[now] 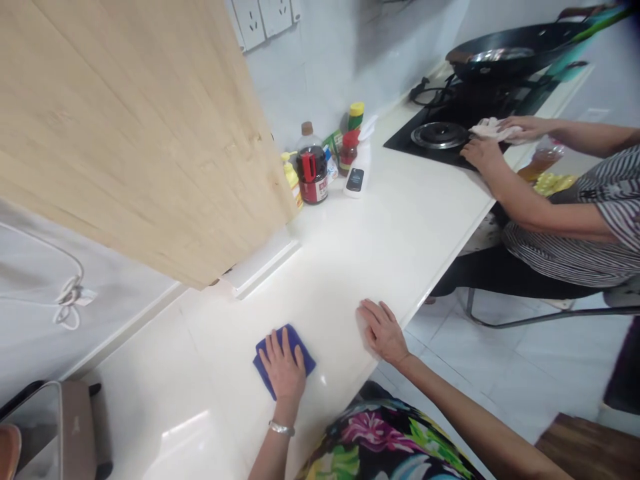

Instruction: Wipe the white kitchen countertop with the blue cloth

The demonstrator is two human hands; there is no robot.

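The left hand (283,365), fingers spread, presses flat on a folded dark-blue cloth (260,363) on the glossy white stone countertop (350,253). The right hand (383,330) lies open, palm down, just to its right at the counter's front edge. A silver bracelet (281,429) circles the left wrist. Beyond the hands, past a pale wooden cabinet door (140,133), a cluster of sauce bottles and jars (320,167) stands by the wall. Farther off to the right, another person in a striped top (590,227) holds a white rag (493,127) on the black glass hob (440,135), with a dark wok (510,53) behind.
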